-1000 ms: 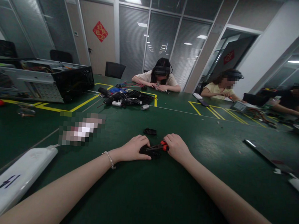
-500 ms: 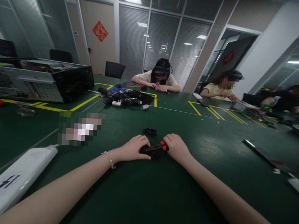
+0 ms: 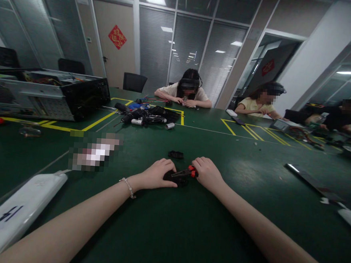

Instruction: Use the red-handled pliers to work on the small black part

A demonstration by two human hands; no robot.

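Note:
My left hand (image 3: 157, 173) lies curled over a small black part (image 3: 176, 179) on the green table (image 3: 186, 228), pressing it down. My right hand (image 3: 207, 173) is closed round the red-and-black handles of a pair of pliers (image 3: 186, 172), whose thin jaws point left onto the black part. Another small black piece (image 3: 176, 154) lies loose just beyond my hands.
A white power strip (image 3: 13, 216) lies at the near left. An open computer case (image 3: 46, 92) stands at the far left, and a pile of tools and dark parts (image 3: 146, 115) sits mid-table. Three people work at the far and right sides. A dark flat strip (image 3: 310, 181) lies at right.

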